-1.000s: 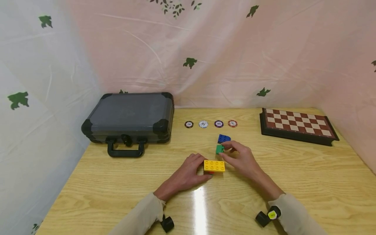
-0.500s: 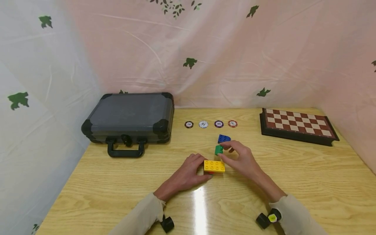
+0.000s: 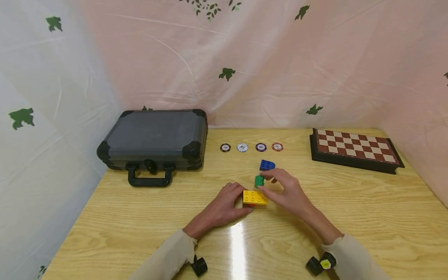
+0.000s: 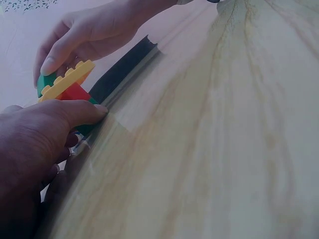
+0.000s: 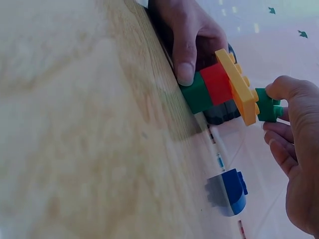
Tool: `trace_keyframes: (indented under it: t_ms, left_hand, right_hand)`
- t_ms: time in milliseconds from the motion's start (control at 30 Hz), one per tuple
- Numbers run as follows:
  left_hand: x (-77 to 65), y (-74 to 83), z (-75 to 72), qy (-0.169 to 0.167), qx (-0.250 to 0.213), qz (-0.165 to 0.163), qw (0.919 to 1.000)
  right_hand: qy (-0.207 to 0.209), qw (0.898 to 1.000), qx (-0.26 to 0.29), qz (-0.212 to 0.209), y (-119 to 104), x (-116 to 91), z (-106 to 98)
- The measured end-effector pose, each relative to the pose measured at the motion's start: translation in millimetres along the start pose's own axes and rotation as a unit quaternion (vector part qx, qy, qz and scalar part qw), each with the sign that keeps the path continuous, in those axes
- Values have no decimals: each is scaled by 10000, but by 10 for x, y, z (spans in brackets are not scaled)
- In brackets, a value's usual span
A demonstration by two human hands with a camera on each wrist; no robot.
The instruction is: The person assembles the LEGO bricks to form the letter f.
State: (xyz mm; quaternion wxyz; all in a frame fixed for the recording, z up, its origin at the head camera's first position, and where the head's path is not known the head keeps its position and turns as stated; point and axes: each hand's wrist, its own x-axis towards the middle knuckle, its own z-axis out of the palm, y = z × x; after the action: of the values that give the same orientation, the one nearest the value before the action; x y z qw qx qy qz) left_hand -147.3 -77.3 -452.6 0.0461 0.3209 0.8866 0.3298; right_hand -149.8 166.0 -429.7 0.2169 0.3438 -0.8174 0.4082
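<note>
My left hand (image 3: pixel 222 208) grips the base of a small toy-brick tower on the table. In the right wrist view the tower has a green brick (image 5: pixel 197 94) at the bottom, a red brick (image 5: pixel 216 83) on it and a wide yellow brick (image 5: pixel 237 87) on top. Between thumb and fingers, my right hand (image 3: pixel 288 192) pinches another green brick (image 3: pixel 259 181), tilted, close over the studs of the yellow one. Whether the two touch, I cannot tell. Just beyond my right fingers lies a blue brick (image 3: pixel 267 165) with one rounded end.
A grey case (image 3: pixel 154 134) with a black handle stands at the back left. Several poker chips (image 3: pixel 242 147) lie in a row near the back edge. At the back right is a chessboard box (image 3: pixel 355 146). Patterned cloth (image 3: pixel 266 66) hangs behind the table.
My right hand has brought the green brick slightly left and towards me, nearer the yellow brick, tilting it. The left hand and the tower have stayed in place.
</note>
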Motion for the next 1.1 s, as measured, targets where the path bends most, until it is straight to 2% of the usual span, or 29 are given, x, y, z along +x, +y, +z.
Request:
trace_keyframes:
  t_ms: [300,600,1100]
  left_hand:
    - [-2,-6,10,61,-21,62,10000]
    - [-7,-8,9,91,-14,149,9998]
    - [-4,-8,5,105,40,208,9997]
  right_hand:
    - [-8,10000,54,-32,-32,-28,13]
    - [-43,9993,197,-318,-60,-32,44]
    - [-264,9990,194,-316,-112,-61,52]
